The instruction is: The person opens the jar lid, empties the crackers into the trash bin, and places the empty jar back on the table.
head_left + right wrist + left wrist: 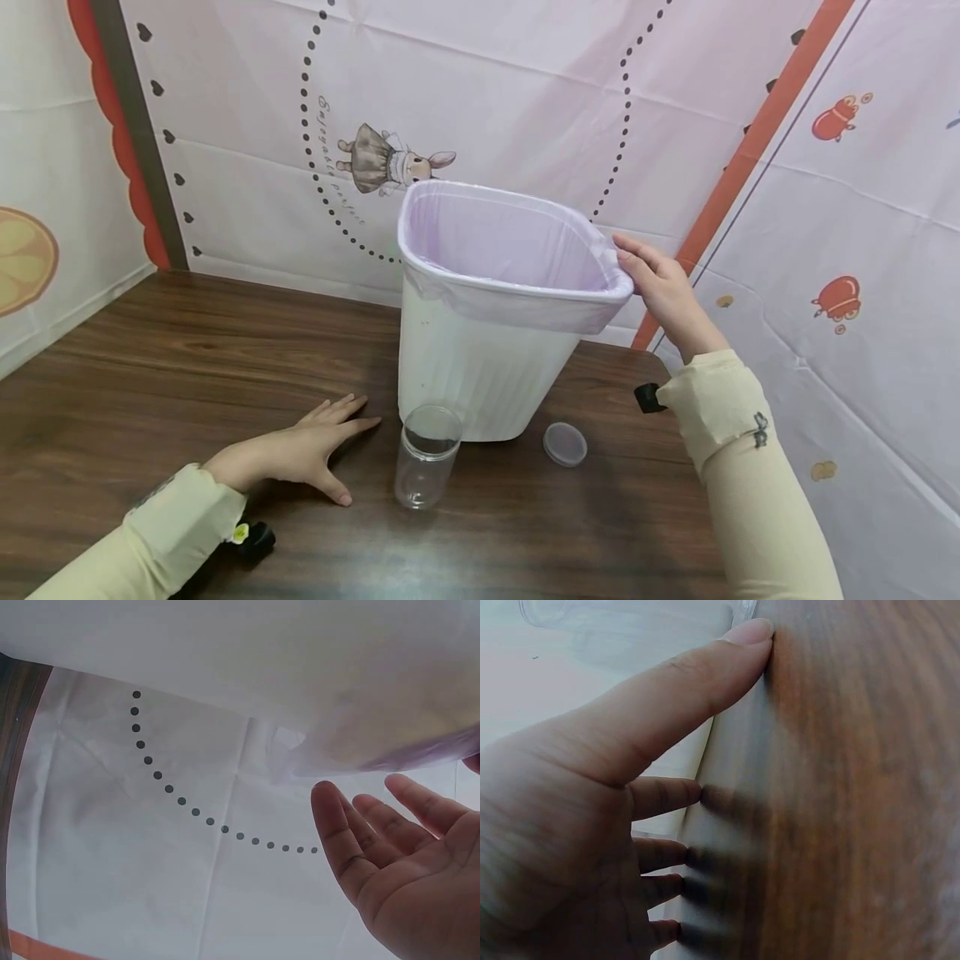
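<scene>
A white trash bin (480,367) stands on the table, lined with a thin pale purple trash bag (517,312) folded over its rim. At the rim's right corner is my right hand (663,292), its thumb by the bag's edge. The right wrist view shows that hand's (412,862) other fingers loosely extended below the bag. My left hand (303,450) rests spread on the tabletop, left of a clear plastic jar (423,471). The jar stands uncapped in front of the bin. Its round clear lid (565,444) lies to the right.
The dark wood-grain table (247,350) meets a printed cloth backdrop (510,83) behind the bin. More printed cloth hangs on both sides. The table's right edge runs below my right forearm (757,483).
</scene>
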`<state>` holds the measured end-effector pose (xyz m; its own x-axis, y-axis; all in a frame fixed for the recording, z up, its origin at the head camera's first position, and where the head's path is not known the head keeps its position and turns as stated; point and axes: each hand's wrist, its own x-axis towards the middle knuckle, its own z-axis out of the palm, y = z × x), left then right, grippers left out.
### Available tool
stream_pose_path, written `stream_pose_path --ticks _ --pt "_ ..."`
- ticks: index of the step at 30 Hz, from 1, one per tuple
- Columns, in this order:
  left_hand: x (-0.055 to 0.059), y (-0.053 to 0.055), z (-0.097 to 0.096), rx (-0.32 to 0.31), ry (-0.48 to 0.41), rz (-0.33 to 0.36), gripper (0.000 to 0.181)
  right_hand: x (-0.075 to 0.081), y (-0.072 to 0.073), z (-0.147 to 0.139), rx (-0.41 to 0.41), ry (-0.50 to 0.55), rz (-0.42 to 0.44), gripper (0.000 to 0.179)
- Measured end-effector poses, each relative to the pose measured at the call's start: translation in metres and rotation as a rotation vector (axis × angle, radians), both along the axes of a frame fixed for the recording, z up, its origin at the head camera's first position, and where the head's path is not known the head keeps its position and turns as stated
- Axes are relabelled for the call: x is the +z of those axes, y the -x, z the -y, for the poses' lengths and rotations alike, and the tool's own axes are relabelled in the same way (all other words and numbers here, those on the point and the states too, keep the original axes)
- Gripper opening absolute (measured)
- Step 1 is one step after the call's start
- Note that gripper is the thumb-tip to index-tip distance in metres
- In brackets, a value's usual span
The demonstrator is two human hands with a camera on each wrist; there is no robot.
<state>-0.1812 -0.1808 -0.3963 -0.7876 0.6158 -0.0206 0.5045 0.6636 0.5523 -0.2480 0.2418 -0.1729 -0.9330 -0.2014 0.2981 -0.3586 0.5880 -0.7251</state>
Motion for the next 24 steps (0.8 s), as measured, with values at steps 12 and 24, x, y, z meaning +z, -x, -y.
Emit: stream_pose_path --ticks 12,24 --pt "0.000 0.000 0.001 -0.003 0.004 -0.008 0.109 -0.007 -0.007 -0.001 0.005 0.018 -0.052 0.057" --pt "0.000 0.000 0.000 -0.003 0.012 -0.013 0.109 -0.014 -0.015 -0.002 0.036 0.095 -0.095 0.053"
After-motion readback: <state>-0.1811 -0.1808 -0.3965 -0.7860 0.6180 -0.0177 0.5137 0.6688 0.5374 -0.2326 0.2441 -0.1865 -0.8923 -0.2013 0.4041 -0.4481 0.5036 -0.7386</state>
